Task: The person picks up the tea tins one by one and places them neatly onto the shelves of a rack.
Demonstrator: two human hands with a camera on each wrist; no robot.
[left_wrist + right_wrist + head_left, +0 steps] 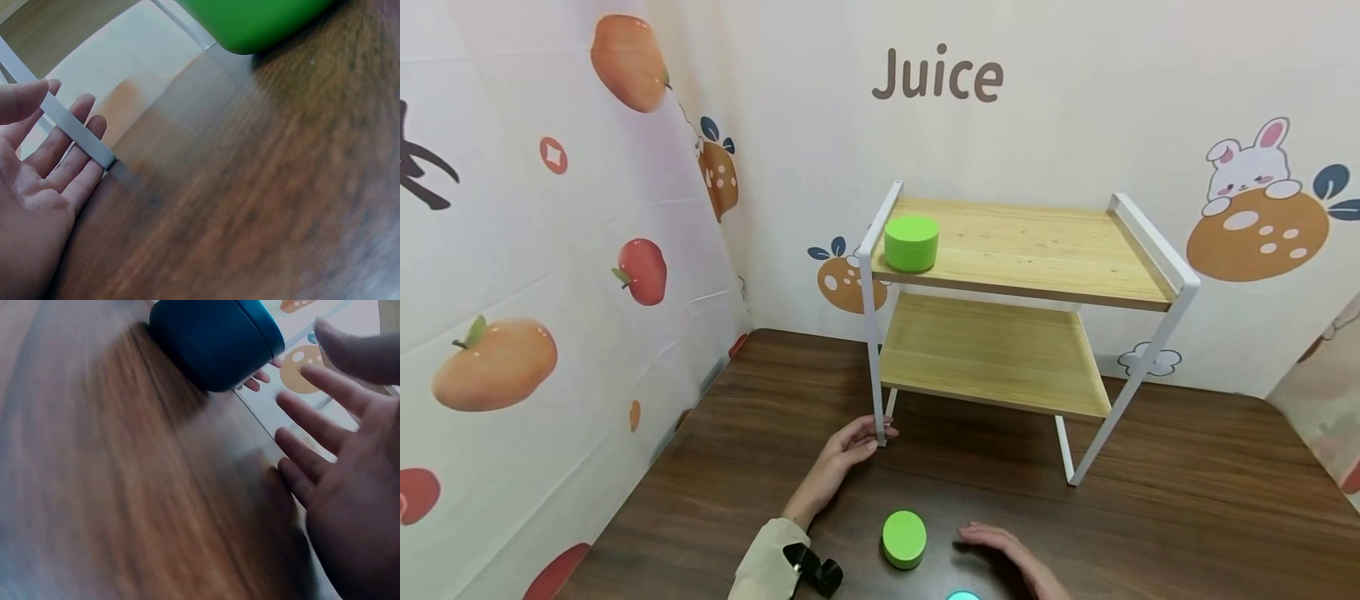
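Note:
My left hand [848, 446] is at the foot of the shelf's front left leg [872, 358]. In the left wrist view its fingers [75, 134] pass behind the white leg, while the thumb crosses in front. A green round box [904, 537] sits on the table between my hands. My right hand [1003, 550] is to the right of that box, palm inward and fingers extended, holding nothing. By it, a blue-green round box [212, 340] stands on the table; in the head view only its cyan top [962, 596] shows at the bottom edge.
The two-tier shelf has wooden boards [1030, 250] and a white frame. Another green round box [912, 243] stands at the left end of its upper board. The dark wooden table [1210, 500] meets a printed cloth backdrop [1060, 83] behind and at the left.

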